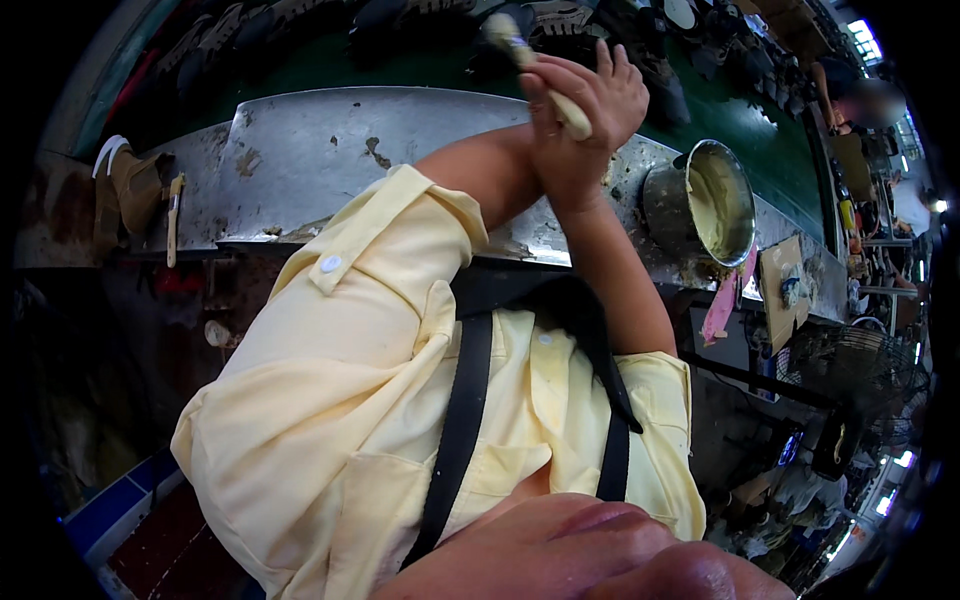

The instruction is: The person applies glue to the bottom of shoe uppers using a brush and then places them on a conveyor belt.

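My right hand (568,150) is closed round the pale handle of a short brush (512,45), whose bristle end points up and left over the green belt. My left forearm (490,175) crosses behind my right wrist, so most of the left hand is hidden. Raised fingers show to the right of the brush; which hand they belong to is unclear. To the right stands a metal pot (655,205), tilted toward me in view, with cream-coloured paste inside and on its wall. Dark shoes (665,90) sit on the belt beyond the hands.
A stained metal bench (300,140) runs along the green belt (300,60). At the left lie a brown shoe part (128,185) and another brush (173,222). Pink cloth (720,308) and cardboard (785,290) hang at the right, near a fan (855,375). A person (835,95) stands farther off.
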`<state>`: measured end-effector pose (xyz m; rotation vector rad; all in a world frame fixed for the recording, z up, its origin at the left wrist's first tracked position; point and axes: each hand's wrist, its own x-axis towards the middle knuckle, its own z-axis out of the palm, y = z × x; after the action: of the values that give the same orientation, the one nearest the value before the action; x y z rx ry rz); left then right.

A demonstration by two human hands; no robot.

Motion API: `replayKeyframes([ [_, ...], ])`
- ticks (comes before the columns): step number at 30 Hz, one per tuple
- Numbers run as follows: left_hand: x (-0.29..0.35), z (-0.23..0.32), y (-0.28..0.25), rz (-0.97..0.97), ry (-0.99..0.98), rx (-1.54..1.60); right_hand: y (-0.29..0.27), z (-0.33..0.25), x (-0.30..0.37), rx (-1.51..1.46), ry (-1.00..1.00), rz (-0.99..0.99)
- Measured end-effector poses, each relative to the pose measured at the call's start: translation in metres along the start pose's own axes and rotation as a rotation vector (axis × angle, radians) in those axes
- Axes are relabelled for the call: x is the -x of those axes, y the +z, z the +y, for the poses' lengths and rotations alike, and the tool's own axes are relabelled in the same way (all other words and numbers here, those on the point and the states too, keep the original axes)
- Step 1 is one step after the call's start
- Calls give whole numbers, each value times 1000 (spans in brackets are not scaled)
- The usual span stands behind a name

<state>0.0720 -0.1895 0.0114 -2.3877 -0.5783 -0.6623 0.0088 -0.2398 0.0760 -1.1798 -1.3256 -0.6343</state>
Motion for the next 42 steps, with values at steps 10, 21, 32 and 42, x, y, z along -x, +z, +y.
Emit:
replayKeyframes([
  [10, -20, -36, -22, -291, -296, 458, -10, 48, -7, -49, 1, 154],
  [21, -56, -14, 60, -714, -575, 1014, 13, -45, -5, -428, -150, -94],
  [32, -12, -29, 1, -132, -120, 416, -27, 98, -18, 88, -118, 11],
  [42, 2, -16, 8, -238, 76, -4, 6, -71, -22, -397, -18, -166],
])
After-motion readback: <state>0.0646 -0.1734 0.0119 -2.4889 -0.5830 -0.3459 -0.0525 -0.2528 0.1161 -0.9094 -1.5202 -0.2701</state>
